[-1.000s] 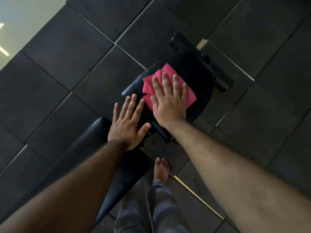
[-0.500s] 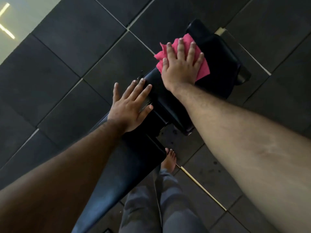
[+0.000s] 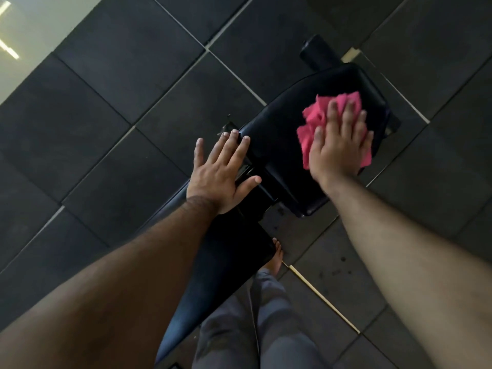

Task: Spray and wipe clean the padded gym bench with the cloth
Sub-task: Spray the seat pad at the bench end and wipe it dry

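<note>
The black padded gym bench has a short seat pad (image 3: 277, 145) at the far end and a long back pad (image 3: 226, 265) running toward me. A crumpled pink cloth (image 3: 314, 121) lies on the seat pad's right half. My right hand (image 3: 338, 145) lies flat on top of the cloth, fingers together, pressing it onto the pad. My left hand (image 3: 221, 171) rests palm down with fingers spread at the gap between the two pads, fingertips touching the seat pad's near-left edge. No spray bottle is in view.
Dark rubber floor tiles (image 3: 119, 83) with pale seams surround the bench. A black foam roller (image 3: 316, 54) sticks out beyond the seat pad. My bare foot (image 3: 274, 259) and grey trouser legs (image 3: 253, 328) stand just right of the back pad. A pale floor strip (image 3: 29, 30) lies upper left.
My right hand has slid the pink cloth from the seat pad's far-left corner over to its right side, bunching it up. My left hand stays at the gap between pads.
</note>
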